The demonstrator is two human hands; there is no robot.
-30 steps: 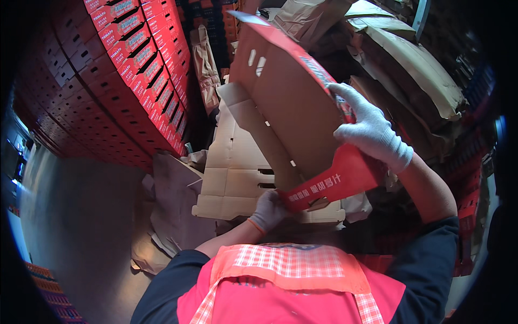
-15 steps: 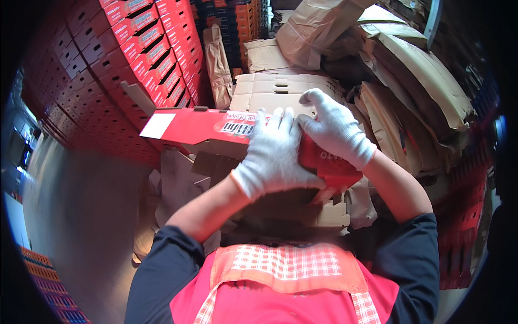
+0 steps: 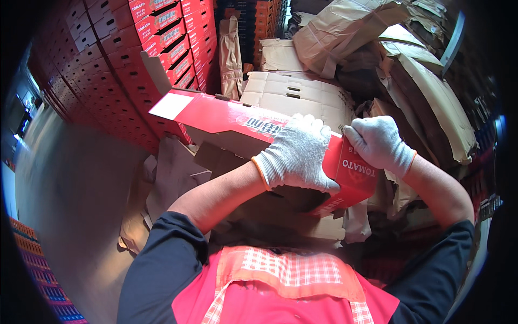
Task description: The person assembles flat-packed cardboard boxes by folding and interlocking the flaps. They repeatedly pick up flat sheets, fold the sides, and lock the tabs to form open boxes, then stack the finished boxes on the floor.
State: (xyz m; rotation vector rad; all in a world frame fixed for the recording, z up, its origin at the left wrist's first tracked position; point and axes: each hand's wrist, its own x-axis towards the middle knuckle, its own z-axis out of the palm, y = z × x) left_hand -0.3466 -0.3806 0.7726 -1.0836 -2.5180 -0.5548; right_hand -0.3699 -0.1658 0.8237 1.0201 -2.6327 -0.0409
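Observation:
A red printed cardboard box [image 3: 226,114], partly folded into shape, lies in front of me with its brown inside partly showing. Over its long red side wall, close to the right corner, my gloved left hand [image 3: 301,151] is closed, fingers across the top edge and thumb toward the end panel. My gloved right hand [image 3: 380,144] is closed with curled fingers at the upper corner of the red end panel [image 3: 356,170]; its fingertips are partly hidden. A white patch marks the wall's far left end, where a brown flap [image 3: 156,73] sticks up.
Tall stacks of red cartons [image 3: 167,48] stand at the left. Flat brown cardboard sheets [image 3: 297,92] lie beyond the box. Paper-wrapped bundles [image 3: 431,102] pile up at the right, and crumpled brown paper [image 3: 175,173] lies by the grey floor [image 3: 81,189].
My right hand has moved right, its fingers now curled down at the corner. The box has tilted and its end panel shows more. My left hand still grips the wall.

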